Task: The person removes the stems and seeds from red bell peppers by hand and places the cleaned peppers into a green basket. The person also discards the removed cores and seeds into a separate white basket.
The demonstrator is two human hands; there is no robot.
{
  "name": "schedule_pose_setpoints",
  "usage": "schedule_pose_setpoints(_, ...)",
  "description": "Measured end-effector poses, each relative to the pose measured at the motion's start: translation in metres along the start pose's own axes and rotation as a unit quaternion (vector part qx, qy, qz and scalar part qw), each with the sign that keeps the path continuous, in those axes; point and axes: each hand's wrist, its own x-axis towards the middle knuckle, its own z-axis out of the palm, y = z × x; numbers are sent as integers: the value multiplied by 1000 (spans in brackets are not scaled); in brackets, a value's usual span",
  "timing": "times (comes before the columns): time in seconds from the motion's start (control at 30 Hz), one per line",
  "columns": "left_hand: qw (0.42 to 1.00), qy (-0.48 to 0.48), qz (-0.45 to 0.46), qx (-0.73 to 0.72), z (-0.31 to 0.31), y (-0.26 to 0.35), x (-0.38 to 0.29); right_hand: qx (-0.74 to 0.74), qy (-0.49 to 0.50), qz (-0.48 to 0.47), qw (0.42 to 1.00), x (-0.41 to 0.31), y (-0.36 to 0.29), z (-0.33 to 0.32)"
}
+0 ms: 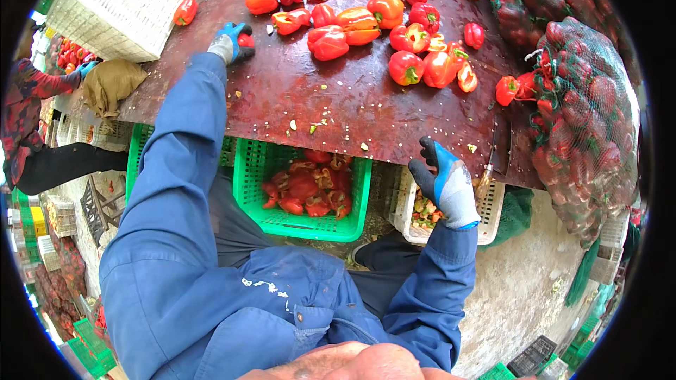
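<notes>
My left hand [231,44], in a blue, black and grey work glove, reaches over the dark red tabletop [274,100] and closes around a red bell pepper [245,40], mostly hidden by the fingers. My right hand [446,182], gloved alike, is held at the table's front edge with fingers apart and nothing in them. Beneath it, a white plastic crate [488,221] contains pepper scraps [424,212]. Several whole and cut peppers [327,42] are spread across the table's middle. To the right of my right hand, a knife [486,177] with a light handle lies at the edge.
Below the table edge, a green plastic crate [303,229] holds cut red peppers [303,187]. Mesh sacks of peppers [586,126] stand at the right. At the left are a white basket [132,0], a brown cloth sack [112,86] and another person [45,89].
</notes>
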Motion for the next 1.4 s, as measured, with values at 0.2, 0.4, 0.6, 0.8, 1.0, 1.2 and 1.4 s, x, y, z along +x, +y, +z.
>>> schedule_pose_setpoints(0.2, 998, -28, 64, -5, -15, 14, -43, -5, -38, -23, 999, 7, -12, 12)
schedule_pose_setpoints(0.4, 1000, 9, -21, 14, -3, 45, -65, -13, -48, -69, 996, 3, -17, 25)
schedule_pose_setpoints(0.6, 990, 35, -105, -86, -7, 82, -88, -10, -77, -44, 996, 6, -22, 42)
schedule_pose_setpoints(0.8, 971, 55, -32, -230, 9, 129, -120, -66, -88, -85, 990, 12, -36, 56)
schedule_pose_setpoints(1.0, 942, 13, 40, -333, 35, 197, -153, -12, -110, -160, 981, 16, -59, 89)
schedule_pose_setpoints(1.2, 933, -66, 63, -348, 25, 206, -166, -74, -147, -136, 977, 32, -65, 104)
schedule_pose_setpoints(1.4, 904, -42, -13, -425, 37, 206, -169, -91, -102, -66, 988, 58, -64, 102)
